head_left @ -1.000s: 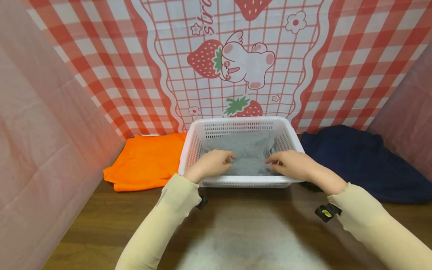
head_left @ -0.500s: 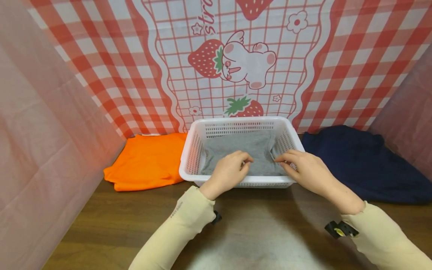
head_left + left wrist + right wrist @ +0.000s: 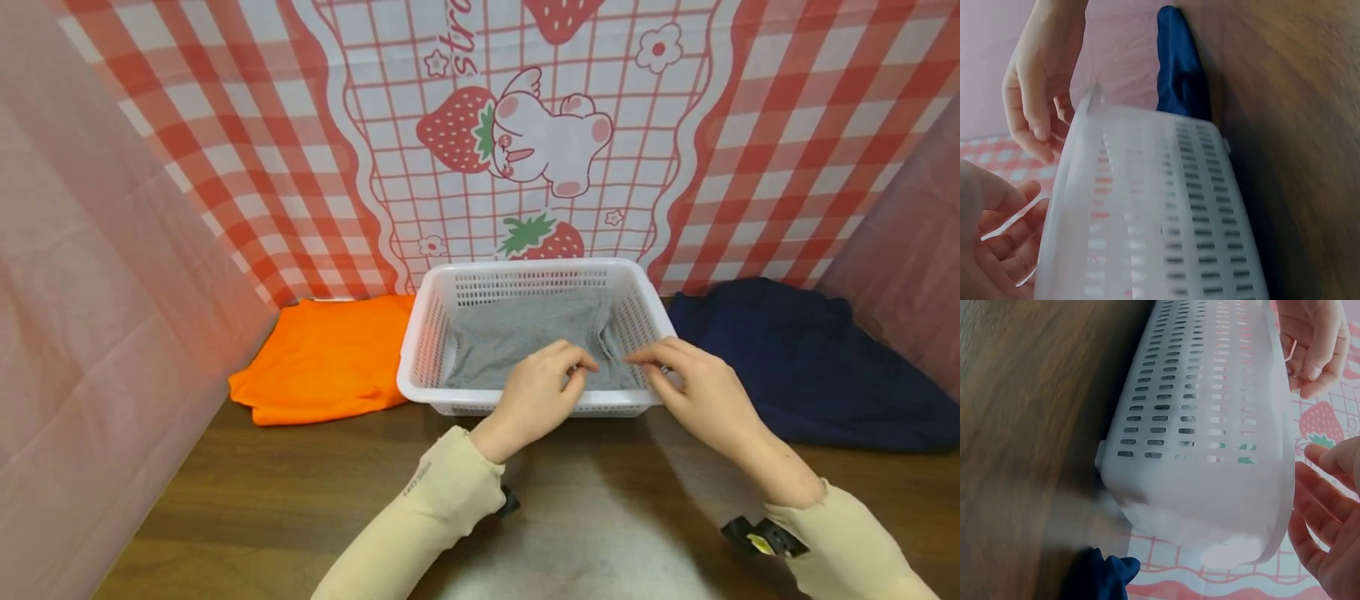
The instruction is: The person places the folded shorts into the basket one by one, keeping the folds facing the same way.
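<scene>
A white plastic basket (image 3: 459, 395) with slotted walls stands against the backdrop, and a folded grey cloth (image 3: 525, 325) lies inside it. My left hand (image 3: 542, 390) hovers over the near rim, right of its middle, with fingers loosely bent and nothing between them. Over the near right corner is my right hand (image 3: 701, 390), its fingers relaxed and holding nothing. In the left wrist view, the left hand (image 3: 991, 231) is beside the rim, with the right hand farther off. The right wrist view has the right hand (image 3: 1335, 519) just past the rim.
Orange folded cloth (image 3: 330, 358) lies left of the basket on the brown wooden table (image 3: 262, 492). To the right spreads a dark navy cloth (image 3: 795, 367). A red-and-white checked backdrop (image 3: 322, 167) rises behind, and pink curtains (image 3: 97, 292) flank the sides.
My left hand has moved right along the basket's near side, and the right hand has shifted slightly right and toward me. The grey cloth stays in the basket.
</scene>
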A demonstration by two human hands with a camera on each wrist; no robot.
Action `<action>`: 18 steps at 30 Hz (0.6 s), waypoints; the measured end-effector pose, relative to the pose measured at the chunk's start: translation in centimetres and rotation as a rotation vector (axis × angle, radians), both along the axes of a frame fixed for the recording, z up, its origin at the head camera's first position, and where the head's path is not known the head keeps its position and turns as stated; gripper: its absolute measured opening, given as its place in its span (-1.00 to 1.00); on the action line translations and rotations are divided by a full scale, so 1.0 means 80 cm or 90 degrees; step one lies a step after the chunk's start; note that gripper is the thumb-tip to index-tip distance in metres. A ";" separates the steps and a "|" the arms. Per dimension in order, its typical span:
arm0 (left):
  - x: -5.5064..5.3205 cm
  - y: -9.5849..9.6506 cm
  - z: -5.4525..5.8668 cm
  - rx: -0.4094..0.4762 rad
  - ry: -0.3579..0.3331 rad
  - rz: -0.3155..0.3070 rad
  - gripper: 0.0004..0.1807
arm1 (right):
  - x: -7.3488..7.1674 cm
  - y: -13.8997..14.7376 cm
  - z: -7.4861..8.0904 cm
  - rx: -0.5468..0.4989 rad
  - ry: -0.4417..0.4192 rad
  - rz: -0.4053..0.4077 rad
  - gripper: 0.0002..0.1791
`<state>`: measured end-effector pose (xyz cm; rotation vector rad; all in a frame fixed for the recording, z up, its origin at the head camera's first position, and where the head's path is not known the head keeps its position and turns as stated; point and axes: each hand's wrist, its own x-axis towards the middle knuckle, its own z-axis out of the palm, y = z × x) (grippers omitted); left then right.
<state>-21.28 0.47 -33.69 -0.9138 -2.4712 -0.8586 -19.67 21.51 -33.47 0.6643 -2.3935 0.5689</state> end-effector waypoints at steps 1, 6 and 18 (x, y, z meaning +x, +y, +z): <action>0.002 0.004 0.000 -0.002 0.005 -0.002 -0.80 | 0.002 0.001 -0.001 -0.011 -0.001 -0.002 -0.77; 0.008 0.019 -0.003 0.000 0.017 -0.026 -0.80 | 0.009 0.008 -0.003 -0.060 0.001 -0.012 -0.75; 0.021 0.043 -0.007 0.030 0.007 -0.087 -0.81 | 0.026 0.030 -0.007 -0.148 -0.029 -0.060 -0.80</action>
